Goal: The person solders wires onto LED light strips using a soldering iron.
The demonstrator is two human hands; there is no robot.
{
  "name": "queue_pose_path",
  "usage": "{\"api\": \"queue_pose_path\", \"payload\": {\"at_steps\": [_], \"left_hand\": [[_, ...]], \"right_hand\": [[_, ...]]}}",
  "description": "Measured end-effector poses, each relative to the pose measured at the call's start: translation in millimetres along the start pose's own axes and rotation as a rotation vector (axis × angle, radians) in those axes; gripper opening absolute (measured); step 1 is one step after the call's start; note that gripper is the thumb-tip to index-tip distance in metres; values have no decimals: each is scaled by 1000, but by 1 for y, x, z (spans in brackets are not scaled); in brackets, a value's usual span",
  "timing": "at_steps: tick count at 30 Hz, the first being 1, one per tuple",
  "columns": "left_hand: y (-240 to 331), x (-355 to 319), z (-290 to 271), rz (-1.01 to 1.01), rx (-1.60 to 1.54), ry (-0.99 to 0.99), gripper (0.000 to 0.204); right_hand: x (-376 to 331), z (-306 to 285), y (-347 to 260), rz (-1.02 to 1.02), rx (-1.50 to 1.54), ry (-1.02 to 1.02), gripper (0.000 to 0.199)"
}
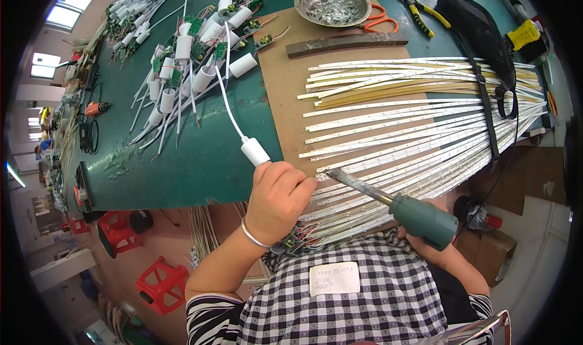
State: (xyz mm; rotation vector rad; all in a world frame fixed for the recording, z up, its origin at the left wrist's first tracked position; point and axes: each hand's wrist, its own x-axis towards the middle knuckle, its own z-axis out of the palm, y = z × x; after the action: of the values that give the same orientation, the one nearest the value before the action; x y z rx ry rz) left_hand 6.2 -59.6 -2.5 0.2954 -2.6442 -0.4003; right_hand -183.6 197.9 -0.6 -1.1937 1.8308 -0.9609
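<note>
My left hand [278, 198] is closed round a white plastic cylinder [254, 151]. A white cable [229, 105] runs from its far end toward the pile. My right hand [430, 239] grips the green handle of a soldering iron [422, 219], which hides part of its fingers. The iron's tip lies over the near ends of white LED strips [370, 163], close to my left fingers. Whether it touches a strip I cannot tell. By my left wrist, against my checked apron, lies a bunch of small circuit boards with thin coloured wires [296, 239].
White cylinders with green boards and cables [182, 72] are heaped at the left. A metal bowl of scraps [333, 5], orange-handled scissors [382, 22], a dark bar [346, 44] and pliers [419, 11] lie farther back. A black bag [473, 32] rests across the strips' far part.
</note>
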Motion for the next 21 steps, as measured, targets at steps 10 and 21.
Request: {"api": "queue_pose_path", "payload": {"at_steps": [10,21], "left_hand": [[3,4,-3,-1,28,-43,22],[4,5,-5,-7,37,-74,22]], "right_hand": [[-22,-2,12,125,89,79,32],[-13,-2,5,124,74,43,29]]}}
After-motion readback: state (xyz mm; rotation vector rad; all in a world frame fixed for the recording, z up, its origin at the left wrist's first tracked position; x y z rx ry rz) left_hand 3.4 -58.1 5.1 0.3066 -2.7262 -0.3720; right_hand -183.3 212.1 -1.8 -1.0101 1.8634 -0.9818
